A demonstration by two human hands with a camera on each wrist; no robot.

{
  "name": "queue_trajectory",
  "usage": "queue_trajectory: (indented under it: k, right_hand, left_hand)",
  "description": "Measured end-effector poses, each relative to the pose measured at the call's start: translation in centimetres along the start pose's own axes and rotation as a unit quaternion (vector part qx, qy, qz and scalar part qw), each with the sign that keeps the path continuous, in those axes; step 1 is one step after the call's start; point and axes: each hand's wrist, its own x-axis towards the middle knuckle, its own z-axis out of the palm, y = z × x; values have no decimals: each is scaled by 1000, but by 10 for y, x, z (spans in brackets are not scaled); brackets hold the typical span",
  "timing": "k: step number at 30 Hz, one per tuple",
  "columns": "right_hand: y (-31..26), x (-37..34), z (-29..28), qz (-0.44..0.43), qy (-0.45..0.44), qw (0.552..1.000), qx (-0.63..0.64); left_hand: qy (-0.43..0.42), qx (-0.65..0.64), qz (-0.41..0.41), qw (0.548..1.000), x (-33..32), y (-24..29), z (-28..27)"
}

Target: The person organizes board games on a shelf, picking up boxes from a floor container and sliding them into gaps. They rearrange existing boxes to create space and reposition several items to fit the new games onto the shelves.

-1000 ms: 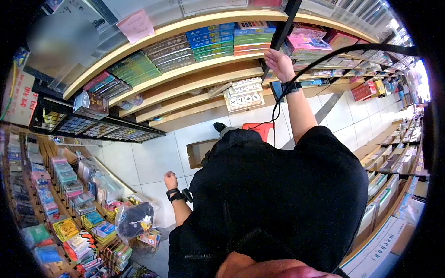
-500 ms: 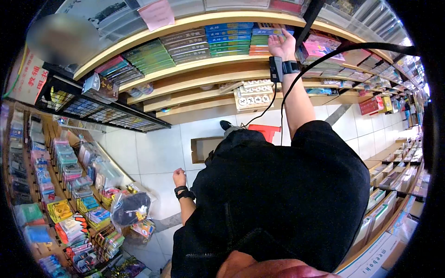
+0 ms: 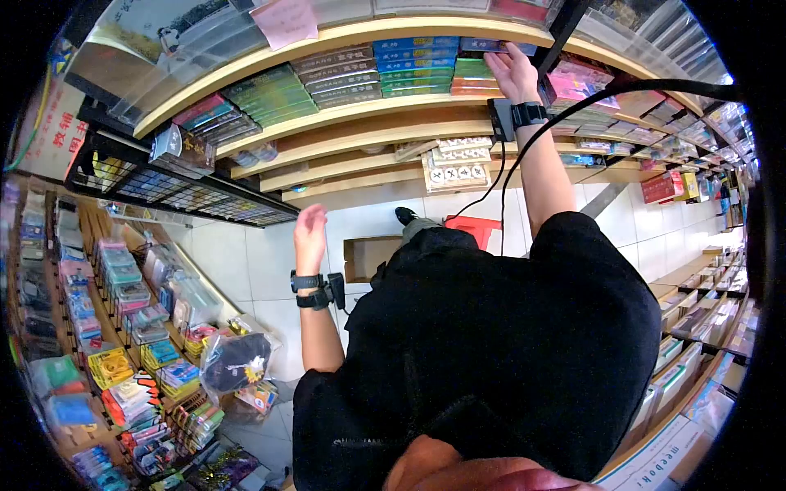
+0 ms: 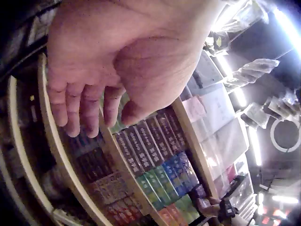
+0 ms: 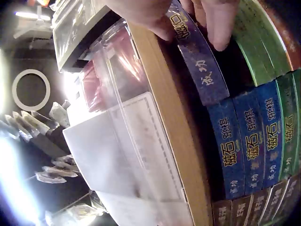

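Observation:
My right hand [image 3: 517, 75] reaches into the upper shelf and grips a flat blue game box [image 5: 207, 75]. In the right wrist view, the thumb is on one face of the box and the fingers [image 5: 220, 28] are on the other. A dark gap separates this box from the green boxes [image 5: 256, 42] below it. Beside it are stacked blue boxes [image 3: 416, 43] with yellow lettering. My left hand [image 3: 309, 237] hangs in the air before the lower shelves, holding nothing. Its fingers [image 4: 92, 110] extend loosely in the left wrist view.
Brown boxes [image 3: 338, 75] are stacked farther left on the same shelf. A pink note [image 3: 284, 22] hangs above the shelf edge. A black wire rack [image 3: 184, 184] stands at left. On the floor are a cardboard box [image 3: 368, 260] and a red stool [image 3: 476, 231]. A black cable [image 3: 606, 96] crosses the view.
My right hand has moved left from the shelf post to the stack and taken hold of the top blue box. My left hand has risen toward the shelves, its fingers straightening.

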Motion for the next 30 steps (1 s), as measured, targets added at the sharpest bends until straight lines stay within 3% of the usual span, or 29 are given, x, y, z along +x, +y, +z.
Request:
queue_trajectory:
  k: [3, 5, 8, 11, 16, 19, 21, 23, 25, 28, 30]
  right_hand:
    - [-3, 1, 6, 25, 39, 998, -36]
    - [-4, 3, 5, 21, 19, 999, -42]
    - [-8, -4, 7, 62, 51, 994, -68]
    - [-4, -9, 6, 46, 84, 992, -82]
    - [-26, -61, -8, 94, 21, 992, -84]
    - [-28, -96, -14, 129, 24, 991, -15]
    - [-25, -108, -13, 126, 0, 991, 38]
    - [-19, -98, -29, 111, -8, 994, 8]
    - [-25, -97, -35, 113, -17, 993, 4]
    - [-36, -132, -41, 82, -2, 997, 1]
    - [-54, -161, -60, 91, 21, 996, -9]
  left_hand:
    - [-32, -11, 28, 999, 17, 7, 23]
    - [-47, -28, 37, 998, 22, 13, 38]
    - [-90, -42, 19, 995, 23, 29, 56]
    - [-133, -46, 8, 990, 31, 46, 73]
    - [-192, -95, 19, 977, 46, 94, 125]
    - [-247, -164, -44, 954, 56, 114, 160]
    - [-276, -278, -141, 909, 61, 122, 186]
    - [-298, -324, -163, 883, 73, 123, 210]
    - [-285, -344, -186, 875, 85, 129, 234]
    - [-245, -475, -255, 806, 98, 135, 257]
    - [-233, -481, -260, 805, 99, 147, 269]
